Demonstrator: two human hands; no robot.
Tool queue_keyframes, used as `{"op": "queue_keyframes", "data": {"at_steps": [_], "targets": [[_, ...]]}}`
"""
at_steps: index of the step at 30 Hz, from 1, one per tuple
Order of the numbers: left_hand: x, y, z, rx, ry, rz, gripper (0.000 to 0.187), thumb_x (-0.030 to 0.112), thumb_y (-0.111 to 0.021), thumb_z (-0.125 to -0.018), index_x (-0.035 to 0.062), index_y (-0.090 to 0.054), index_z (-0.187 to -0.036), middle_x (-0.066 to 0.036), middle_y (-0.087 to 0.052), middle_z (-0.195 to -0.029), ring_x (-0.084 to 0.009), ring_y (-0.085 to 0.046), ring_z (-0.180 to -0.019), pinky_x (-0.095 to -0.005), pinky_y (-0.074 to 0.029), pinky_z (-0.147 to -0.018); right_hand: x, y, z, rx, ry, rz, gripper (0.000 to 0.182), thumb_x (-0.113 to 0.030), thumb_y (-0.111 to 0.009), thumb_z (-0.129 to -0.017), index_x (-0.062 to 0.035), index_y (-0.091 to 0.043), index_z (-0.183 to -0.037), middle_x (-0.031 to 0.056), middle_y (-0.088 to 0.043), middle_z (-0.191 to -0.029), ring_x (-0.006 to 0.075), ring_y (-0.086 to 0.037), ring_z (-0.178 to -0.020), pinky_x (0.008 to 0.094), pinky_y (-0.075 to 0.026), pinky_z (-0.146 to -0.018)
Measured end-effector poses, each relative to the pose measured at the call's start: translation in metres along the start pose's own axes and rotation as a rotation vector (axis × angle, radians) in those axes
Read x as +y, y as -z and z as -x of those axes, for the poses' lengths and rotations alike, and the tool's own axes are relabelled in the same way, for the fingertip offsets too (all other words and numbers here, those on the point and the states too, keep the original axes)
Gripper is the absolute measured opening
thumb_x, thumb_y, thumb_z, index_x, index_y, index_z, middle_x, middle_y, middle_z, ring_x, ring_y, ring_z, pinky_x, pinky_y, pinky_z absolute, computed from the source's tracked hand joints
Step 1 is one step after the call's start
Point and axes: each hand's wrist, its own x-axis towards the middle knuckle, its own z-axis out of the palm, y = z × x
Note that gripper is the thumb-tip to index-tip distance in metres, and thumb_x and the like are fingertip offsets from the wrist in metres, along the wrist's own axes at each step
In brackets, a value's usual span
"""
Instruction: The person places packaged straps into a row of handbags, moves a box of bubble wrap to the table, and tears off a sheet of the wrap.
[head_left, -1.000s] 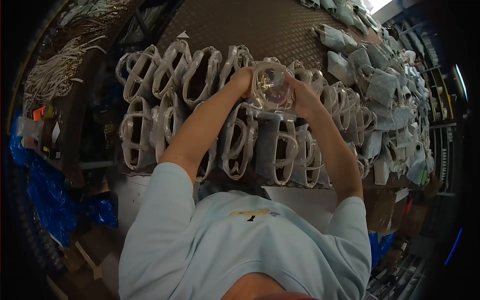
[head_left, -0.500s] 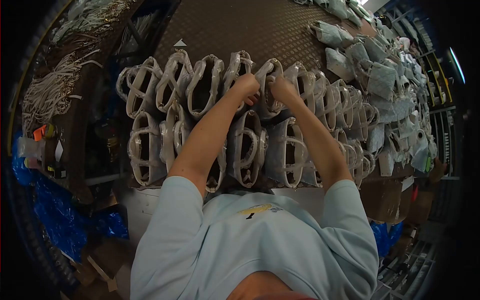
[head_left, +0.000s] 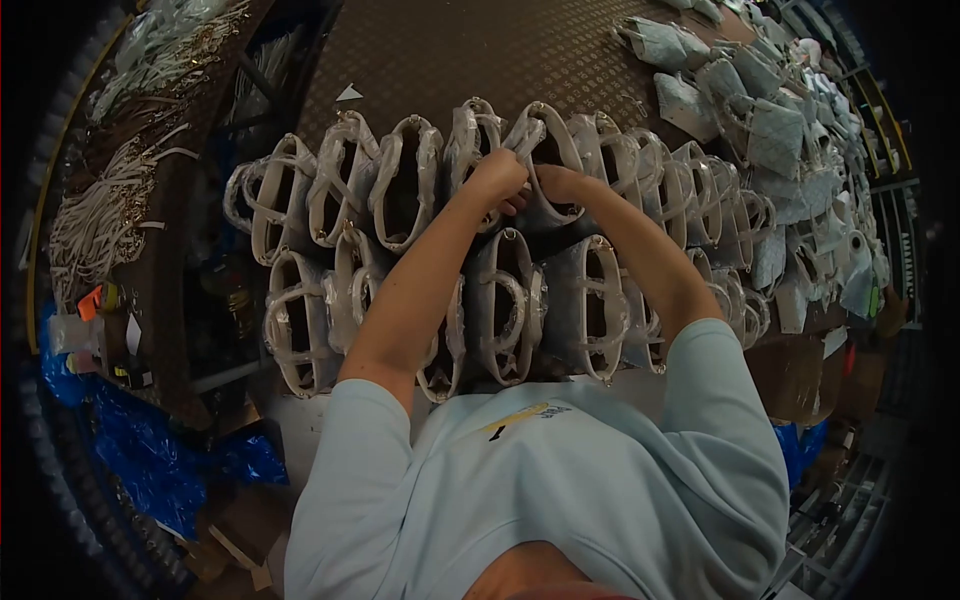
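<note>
Strap pile [head_left: 105,225]: pale straps with gold-coloured metal ends, spread down the upper left of the frame.
Orange item [head_left: 90,303]: small, at the left edge of the frame, below the straps.
Blue plastic [head_left: 145,465]: crumpled and shiny, lower left.
White scrap [head_left: 348,95]: roughly triangular, upper left of centre, just beyond the back row.
Back row [head_left: 384,180]: pale bags standing close together with openings up, their handles in clear wrapping, running across the middle of the frame.
Front row [head_left: 563,305]: similar upright bags, nearer the person, partly covered by the forearms.
Left hand [head_left: 503,182]: fingers curled, at the left side of the handled bag; whether they pinch anything cannot be told.
Handled bag [head_left: 526,130]: upright in the back row, just above the centre of the frame, between the hands, opening up.
Right hand [head_left: 556,185]: over the handled bag's opening, fingertips hidden, so its grip cannot be told.
Counter [head_left: 480,50]: brown with a small repeating pattern, bare at top centre, under both rows.
Bag heap [head_left: 775,140]: pale, quilted-looking bags lying jumbled, upper right.
</note>
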Motion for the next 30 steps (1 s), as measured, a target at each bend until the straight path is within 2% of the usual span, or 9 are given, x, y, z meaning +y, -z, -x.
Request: {"op": "queue_keyframes", "data": {"at_steps": [6,9,13,16,19,24,28,29,30], "targets": [[-0.001,0.000,-0.005,0.017,-0.013,-0.072,0.027,0.010,-0.040,-0.081,-0.0077,-0.053,-0.096,-0.018,-0.061,-0.081,-0.0263,-0.062,-0.064,-0.0339,-0.052,-0.047,-0.006,-0.007,-0.021,-0.438,-0.120,0.587,0.027,-0.018,-0.048,-0.081,-0.0032,-0.057,-0.101,0.0172,-0.057,-0.103,0.0294,-0.056,-0.093,0.0382,-0.043,-0.077],[-0.001,0.002,0.002,0.029,-0.021,-0.053,0.027,0.012,-0.042,-0.081,-0.0081,-0.053,-0.095,-0.018,-0.062,-0.080,-0.0262,-0.062,-0.064,-0.0338,-0.051,-0.046,-0.009,0.005,-0.009,-0.371,-0.298,0.289,0.029,-0.018,-0.047,-0.081,-0.0046,-0.056,-0.105,0.0165,-0.057,-0.105,0.0297,-0.055,-0.095,0.0384,-0.044,-0.076],[-0.002,0.000,-0.002,0.030,-0.026,-0.072,0.028,0.013,-0.042,-0.082,-0.0087,-0.052,-0.094,-0.018,-0.062,-0.082,-0.0260,-0.063,-0.065,-0.0334,-0.051,-0.047,0.008,0.005,-0.012,-0.342,-0.266,0.336,0.031,-0.019,-0.046,-0.083,-0.0055,-0.054,-0.110,0.0151,-0.055,-0.109,0.0297,-0.054,-0.097,0.0390,-0.043,-0.078],[-0.003,-0.002,-0.006,0.044,-0.032,-0.070,0.029,0.015,-0.042,-0.083,-0.0090,-0.051,-0.096,-0.019,-0.062,-0.083,-0.0259,-0.063,-0.065,-0.0332,-0.052,-0.047,0.029,0.004,-0.023,-0.411,-0.433,0.192,0.039,-0.028,-0.041,-0.084,-0.0101,-0.048,-0.118,0.0144,-0.048,-0.120,0.0299,-0.045,-0.109,0.0392,-0.033,-0.092],[-0.004,-0.005,-0.010,0.058,-0.012,-0.076,0.030,0.016,-0.043,-0.083,-0.0070,-0.050,-0.100,-0.017,-0.060,-0.087,-0.0250,-0.063,-0.069,-0.0322,-0.051,-0.047,0.037,-0.007,-0.018,-0.125,-0.122,0.312,0.046,-0.031,-0.041,-0.084,-0.0087,-0.041,-0.124,0.0136,-0.040,-0.128,0.0290,-0.039,-0.116,0.0383,-0.028,-0.096],[-0.002,0.000,-0.004,0.070,0.010,-0.147,0.032,0.017,-0.044,-0.083,-0.0030,-0.048,-0.107,-0.014,-0.057,-0.095,-0.0231,-0.062,-0.074,-0.0317,-0.050,-0.049,0.002,-0.010,-0.021,0.199,-0.122,0.266,0.044,-0.029,-0.040,-0.086,-0.0100,-0.039,-0.126,0.0088,-0.036,-0.131,0.0237,-0.034,-0.118,0.0330,-0.023,-0.100],[0.007,-0.005,0.007,0.125,-0.015,-0.092,0.032,0.015,-0.037,-0.086,-0.0082,-0.045,-0.107,-0.020,-0.056,-0.097,-0.0282,-0.062,-0.072,-0.0344,-0.051,-0.048,0.028,0.000,-0.047,-0.137,-0.304,-0.046,0.027,-0.016,-0.048,-0.079,-0.0102,-0.061,-0.102,0.0120,-0.059,-0.100,0.0246,-0.054,-0.089,0.0363,-0.042,-0.077],[0.009,-0.005,0.007,0.116,0.000,-0.119,0.033,0.017,-0.040,-0.086,-0.0063,-0.045,-0.108,-0.019,-0.056,-0.099,-0.0279,-0.061,-0.073,-0.0336,-0.051,-0.049,0.009,0.012,-0.041,0.073,-0.256,-0.254,0.020,-0.013,-0.050,-0.074,-0.0055,-0.065,-0.084,0.0127,-0.061,-0.080,0.0235,-0.056,-0.073,0.0377,-0.044,-0.064],[0.014,-0.006,0.009,0.104,0.032,-0.093,0.034,0.019,-0.042,-0.085,-0.0048,-0.046,-0.109,-0.018,-0.056,-0.099,-0.0272,-0.061,-0.072,-0.0335,-0.051,-0.051,-0.005,0.031,-0.036,0.000,0.097,0.376,0.020,-0.014,-0.051,-0.074,-0.0022,-0.064,-0.084,0.0130,-0.059,-0.076,0.0223,-0.056,-0.074,0.0355,-0.045,-0.065]]}}
